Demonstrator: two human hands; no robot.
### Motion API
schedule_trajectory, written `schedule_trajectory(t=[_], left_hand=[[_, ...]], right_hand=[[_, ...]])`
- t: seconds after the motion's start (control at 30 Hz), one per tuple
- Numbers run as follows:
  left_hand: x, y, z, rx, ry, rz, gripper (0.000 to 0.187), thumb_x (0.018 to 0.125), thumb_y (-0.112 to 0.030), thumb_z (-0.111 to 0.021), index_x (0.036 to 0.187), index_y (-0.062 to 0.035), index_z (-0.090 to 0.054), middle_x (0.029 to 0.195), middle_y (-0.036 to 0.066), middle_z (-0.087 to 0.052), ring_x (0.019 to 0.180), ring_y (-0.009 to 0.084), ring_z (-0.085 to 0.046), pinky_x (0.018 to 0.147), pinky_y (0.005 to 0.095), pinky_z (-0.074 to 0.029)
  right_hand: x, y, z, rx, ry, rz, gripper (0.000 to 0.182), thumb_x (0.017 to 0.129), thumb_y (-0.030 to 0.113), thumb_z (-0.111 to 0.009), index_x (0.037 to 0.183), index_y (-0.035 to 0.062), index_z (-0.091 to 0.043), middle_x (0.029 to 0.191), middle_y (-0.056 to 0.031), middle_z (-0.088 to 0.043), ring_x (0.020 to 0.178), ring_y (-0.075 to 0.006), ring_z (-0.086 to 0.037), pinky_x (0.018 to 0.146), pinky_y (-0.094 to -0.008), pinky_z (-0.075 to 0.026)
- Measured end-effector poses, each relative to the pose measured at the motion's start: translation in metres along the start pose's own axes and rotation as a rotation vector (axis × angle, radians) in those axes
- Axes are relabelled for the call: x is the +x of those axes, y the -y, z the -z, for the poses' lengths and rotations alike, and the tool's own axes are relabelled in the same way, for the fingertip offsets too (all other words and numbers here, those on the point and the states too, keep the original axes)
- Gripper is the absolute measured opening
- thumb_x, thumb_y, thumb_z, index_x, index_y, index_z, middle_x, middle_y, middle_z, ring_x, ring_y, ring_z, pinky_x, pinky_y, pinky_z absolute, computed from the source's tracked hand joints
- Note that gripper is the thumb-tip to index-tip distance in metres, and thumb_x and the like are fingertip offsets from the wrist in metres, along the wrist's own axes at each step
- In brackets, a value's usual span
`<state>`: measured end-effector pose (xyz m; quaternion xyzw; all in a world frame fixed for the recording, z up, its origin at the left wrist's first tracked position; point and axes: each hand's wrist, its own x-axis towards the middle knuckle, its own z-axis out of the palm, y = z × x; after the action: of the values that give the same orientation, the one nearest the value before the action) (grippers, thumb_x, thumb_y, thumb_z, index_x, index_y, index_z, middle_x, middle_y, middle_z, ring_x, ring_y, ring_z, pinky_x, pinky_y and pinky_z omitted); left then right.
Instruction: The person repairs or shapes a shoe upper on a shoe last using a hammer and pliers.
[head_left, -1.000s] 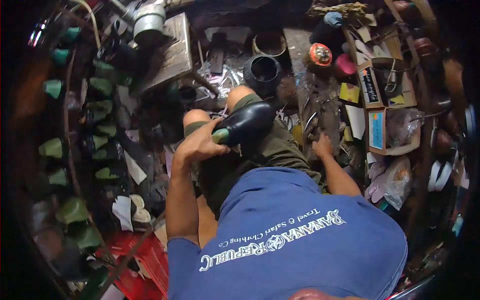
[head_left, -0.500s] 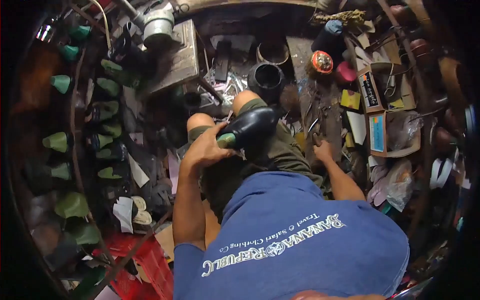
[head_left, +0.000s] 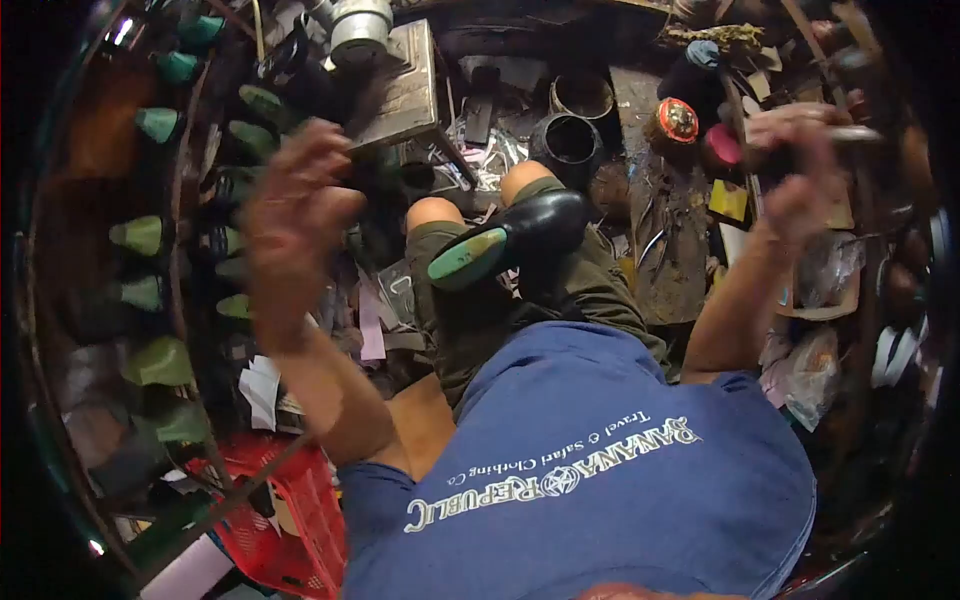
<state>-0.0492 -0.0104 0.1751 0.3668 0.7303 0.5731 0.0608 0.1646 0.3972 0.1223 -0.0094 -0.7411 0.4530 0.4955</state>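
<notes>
A black shoe with a green last (head_left: 470, 258) in its opening lies across the person's thighs, with no hand on it. My left hand (head_left: 300, 205) is raised at the left, blurred, its fingers apart and nothing in it. At the right my right hand (head_left: 800, 165) is up too, also blurred. A thin pale tool (head_left: 852, 133) sticks out from its fingers, which are bent around it.
Racks of green lasts (head_left: 140, 236) stand at the left, above a red crate (head_left: 290, 530). Ahead are a small wooden table (head_left: 395, 95), a dark pot (head_left: 567, 140) and a wooden board (head_left: 670, 240). Open boxes (head_left: 830, 300) lie at the right.
My left hand has let go of the shoe and risen to the left. My right hand has lifted from the board, up and to the right, now with a tool. The shoe stays on the lap.
</notes>
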Motion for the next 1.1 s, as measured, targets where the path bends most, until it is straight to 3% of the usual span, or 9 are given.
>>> schedule_trajectory(t=[0.07, 0.1, 0.13, 0.2, 0.27, 0.3, 0.53, 1.1], left_hand=[[0.004, -0.047, 0.041, -0.197, -0.136, -0.239, 0.048, 0.082, -0.005, -0.062, 0.127, 0.0076, -0.050, 0.117, 0.024, -0.059, 0.106, 0.0293, -0.060, 0.097, 0.0390, -0.046], [-0.001, -0.070, 0.058, -0.199, -0.215, -0.352, 0.047, 0.085, -0.012, -0.059, 0.124, 0.0110, -0.050, 0.118, 0.027, -0.058, 0.104, 0.0309, -0.060, 0.096, 0.0399, -0.046], [-0.002, -0.087, 0.093, -0.142, -0.150, -0.523, 0.045, 0.092, -0.018, -0.048, 0.126, 0.0113, -0.048, 0.117, 0.030, -0.057, 0.102, 0.0350, -0.062, 0.090, 0.0388, -0.053], [-0.004, -0.145, 0.121, -0.034, 0.040, -0.667, 0.042, 0.099, -0.028, -0.044, 0.131, -0.0016, -0.049, 0.124, 0.021, -0.056, 0.111, 0.0311, -0.058, 0.099, 0.0424, -0.048], [-0.007, -0.207, 0.108, 0.017, 0.150, -0.643, 0.040, 0.097, -0.032, -0.051, 0.133, -0.0149, -0.052, 0.132, 0.009, -0.056, 0.121, 0.0231, -0.053, 0.112, 0.0470, -0.036], [-0.006, -0.232, 0.101, 0.090, 0.193, -0.698, 0.040, 0.097, -0.032, -0.052, 0.133, -0.0146, -0.052, 0.131, 0.009, -0.056, 0.120, 0.0230, -0.053, 0.112, 0.0466, -0.036], [0.004, -0.266, 0.071, 0.360, 0.237, -0.880, 0.043, 0.094, -0.030, -0.056, 0.133, -0.0124, -0.052, 0.129, 0.009, -0.056, 0.119, 0.0225, -0.053, 0.109, 0.0444, -0.037], [-0.023, -0.250, 0.053, 0.485, 0.134, -0.862, 0.052, 0.086, -0.027, -0.064, 0.132, -0.0070, -0.051, 0.124, 0.010, -0.057, 0.115, 0.0212, -0.054, 0.103, 0.0388, -0.039]], right_hand=[[0.049, 0.050, 0.014, 0.314, 0.173, 0.022, 0.033, 0.099, 0.029, -0.040, 0.096, 0.0023, -0.059, 0.090, -0.0075, -0.060, 0.082, -0.0167, -0.057, 0.071, -0.0293, -0.045], [0.067, 0.077, 0.017, 0.402, 0.217, 0.098, 0.032, 0.098, 0.029, -0.041, 0.096, 0.0024, -0.059, 0.089, -0.0074, -0.060, 0.081, -0.0165, -0.057, 0.070, -0.0292, -0.045], [0.078, 0.100, 0.014, 0.457, 0.230, 0.168, 0.032, 0.098, 0.029, -0.041, 0.095, 0.0024, -0.059, 0.089, -0.0072, -0.060, 0.081, -0.0164, -0.057, 0.070, -0.0292, -0.045], [0.091, 0.137, 0.002, 0.507, 0.229, 0.265, 0.031, 0.098, 0.028, -0.042, 0.095, 0.0026, -0.059, 0.088, -0.0070, -0.060, 0.079, -0.0160, -0.057, 0.069, -0.0290, -0.045], [0.094, 0.161, -0.009, 0.530, 0.223, 0.324, 0.030, 0.098, 0.028, -0.043, 0.095, 0.0028, -0.059, 0.087, -0.0067, -0.060, 0.078, -0.0157, -0.057, 0.068, -0.0289, -0.045], [0.097, 0.170, -0.013, 0.534, 0.219, 0.345, 0.030, 0.098, 0.028, -0.043, 0.095, 0.0029, -0.059, 0.086, -0.0066, -0.060, 0.077, -0.0156, -0.056, 0.067, -0.0288, -0.045], [0.099, 0.195, -0.017, 0.539, 0.190, 0.371, 0.027, 0.096, 0.027, -0.046, 0.094, 0.0036, -0.059, 0.083, -0.0058, -0.060, 0.073, -0.0145, -0.056, 0.064, -0.0283, -0.044], [0.096, 0.195, -0.024, 0.573, 0.224, 0.379, 0.020, 0.094, 0.024, -0.054, 0.093, 0.0053, -0.059, 0.075, -0.0037, -0.059, 0.061, -0.0118, -0.054, 0.056, -0.0270, -0.043]])
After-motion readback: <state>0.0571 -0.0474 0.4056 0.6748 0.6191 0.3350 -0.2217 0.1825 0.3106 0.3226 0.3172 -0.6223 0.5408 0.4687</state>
